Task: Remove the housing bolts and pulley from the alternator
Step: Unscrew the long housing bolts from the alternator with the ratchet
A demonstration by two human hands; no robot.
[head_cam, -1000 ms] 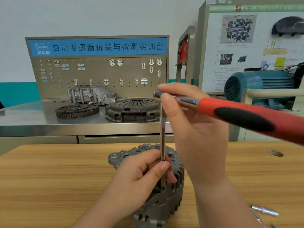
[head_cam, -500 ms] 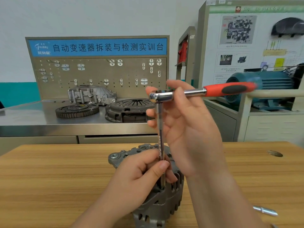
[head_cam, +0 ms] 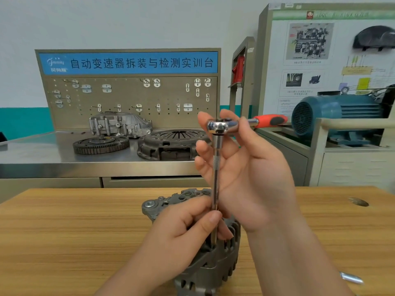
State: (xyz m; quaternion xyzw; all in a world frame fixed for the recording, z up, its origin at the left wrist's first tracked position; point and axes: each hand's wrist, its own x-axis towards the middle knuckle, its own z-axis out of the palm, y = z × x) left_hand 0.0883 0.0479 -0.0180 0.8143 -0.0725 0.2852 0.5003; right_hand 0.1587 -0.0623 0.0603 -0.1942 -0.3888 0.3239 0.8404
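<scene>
- Training workshop at the back: pale wall with a teal band, tan pegboard (head_cam: 128, 97) of hooks under a blue banner of white characters, display board (head_cam: 320, 50) with diagrams to the right.
- Grey cast alternator (head_cam: 215, 265), ribbed and slotted round its side, mounting ear (head_cam: 149, 205) at its far left; standing on the wooden tabletop (head_cam: 64, 231) near the front edge, centre of view, top partly hidden under the left hand (head_cam: 181, 236).
- Chrome extension bar (head_cam: 216, 178) rising upright from the alternator's top, lower end hidden among fingers; ratchet (head_cam: 222, 125) on its upper end, red and black handle (head_cam: 270, 120) pointing away to the right.
- Wooden tabletop pale and grained, with a small dark hole (head_cam: 359, 201) at far right and a shiny metal piece (head_cam: 351, 278) at lower right, partly hidden by the forearm.
- Beyond it a steel tabletop (head_cam: 42, 154) carrying a toothed flywheel (head_cam: 100, 144), a dark clutch cover (head_cam: 171, 144) and an aluminium casing (head_cam: 119, 124); blue electric motor (head_cam: 337, 114) on a stand to the right.
- Left hand curled, resting on the alternator, thumb and fingers pinching the lower part of the extension bar.
- Right hand (head_cam: 252, 178) palm toward the camera, index finger and thumb closed on the ratchet head; other fingers loosely spread behind the bar, tips just past it.
</scene>
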